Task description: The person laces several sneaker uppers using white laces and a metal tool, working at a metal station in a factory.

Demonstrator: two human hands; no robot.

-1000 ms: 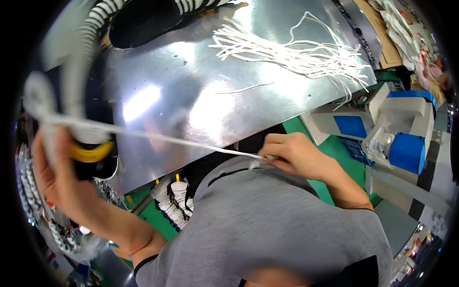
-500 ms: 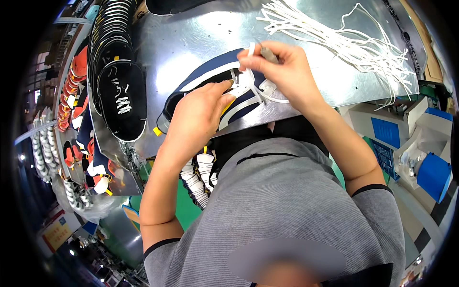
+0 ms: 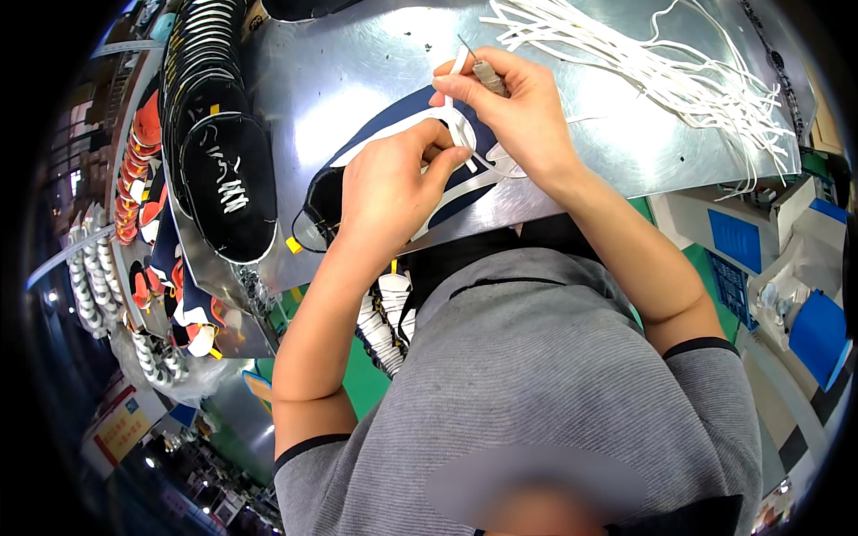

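Observation:
A navy and white shoe upper lies on the metal table in front of me, partly covered by my hands. My left hand is closed over its lacing area, thumb and forefinger pinching a white shoelace. Above the toe side, my right hand grips the stubby handle of an awl-like tool, its thin metal tip pointing up and away. Thumb and forefinger of that same hand pinch a length of the lace, which runs down to the upper. The exact eyelets are hidden by my fingers.
A long row of nested black uppers stands at the left of the metal table. Loose white laces lie at the far right. Red and white uppers hang beyond the left edge. Boxes with blue parts sit at right.
My left hand has moved right and now pinches the lace at the upper. The right hand has risen slightly away from the upper, with lace and tool still in it.

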